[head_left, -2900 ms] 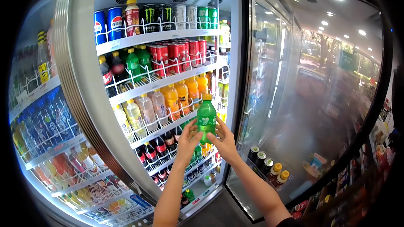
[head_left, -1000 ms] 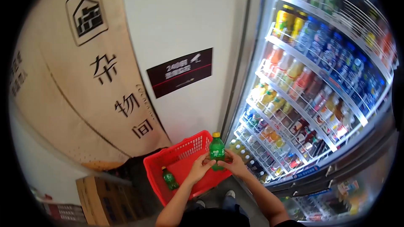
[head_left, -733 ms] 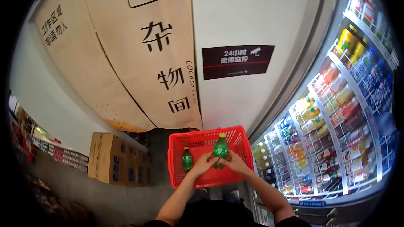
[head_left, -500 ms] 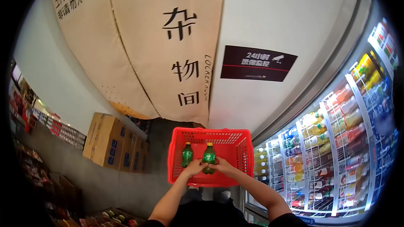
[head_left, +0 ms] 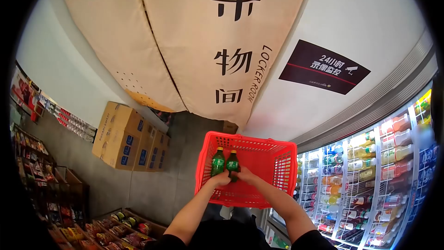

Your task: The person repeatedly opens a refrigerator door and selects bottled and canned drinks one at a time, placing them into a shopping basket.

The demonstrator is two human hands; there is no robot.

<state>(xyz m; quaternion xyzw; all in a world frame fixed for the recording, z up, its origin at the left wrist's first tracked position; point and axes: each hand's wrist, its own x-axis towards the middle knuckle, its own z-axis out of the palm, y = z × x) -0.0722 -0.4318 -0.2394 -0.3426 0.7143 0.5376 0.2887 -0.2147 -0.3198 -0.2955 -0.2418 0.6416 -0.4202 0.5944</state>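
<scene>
A red plastic shopping basket sits low in front of me, its inside facing up. Two green soda bottles with yellow-orange caps lie side by side at its left end. My left hand and my right hand are both closed around the lower part of the right-hand green soda bottle. The left-hand green soda bottle is close beside it, apart from my fingers. My hands hide the bottom of the held bottle.
To the right stands a lit drinks cooler with rows of bottles. Cardboard boxes stand on the floor at the left. A beige curtain hangs ahead. Snack bins fill the lower left.
The held bottle has moved left inside the basket, closer to the other bottle. My view has turned, so the curtain and basket appear further right.
</scene>
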